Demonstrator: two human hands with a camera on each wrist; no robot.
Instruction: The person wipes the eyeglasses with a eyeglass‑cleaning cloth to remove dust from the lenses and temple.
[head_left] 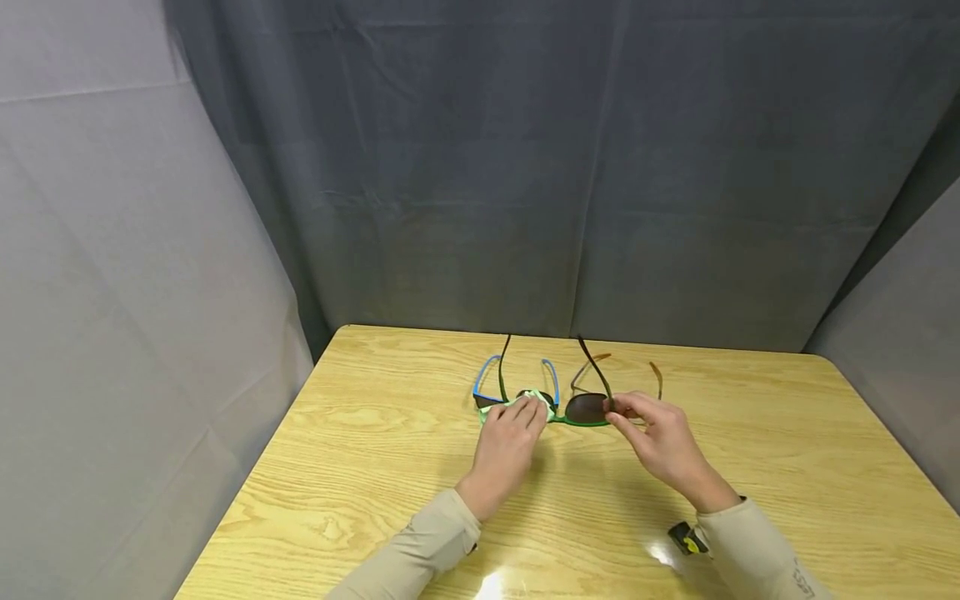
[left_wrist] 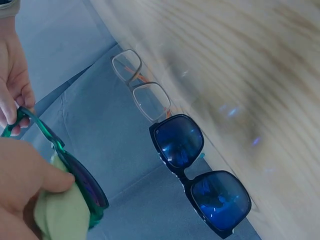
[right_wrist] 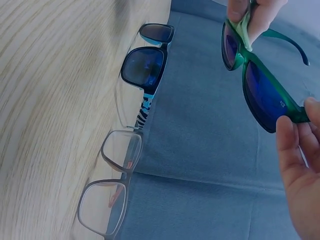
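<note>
A pair of green-framed sunglasses (head_left: 587, 409) with dark lenses is held up above the table, its arms unfolded and pointing away from me. My right hand (head_left: 663, 442) pinches it at the right corner, where the arm meets the frame. At the other lens, my left hand (head_left: 510, 442) grips a light green cloth (left_wrist: 65, 212); the thumb presses that cloth against the lens. In the right wrist view, cloth and fingers wrap the lens edge near the bridge. The left hand's fingers partly hide the cloth in the head view.
Behind the held pair, black-and-blue sunglasses (left_wrist: 177, 142) stand on the wooden table (head_left: 337, 475) with arms unfolded. To their right are clear-lensed glasses (right_wrist: 125, 172) with orange-brown arm tips. A small black-and-yellow object (head_left: 688, 538) is by the right sleeve. Grey curtains (head_left: 465, 183) enclose the table.
</note>
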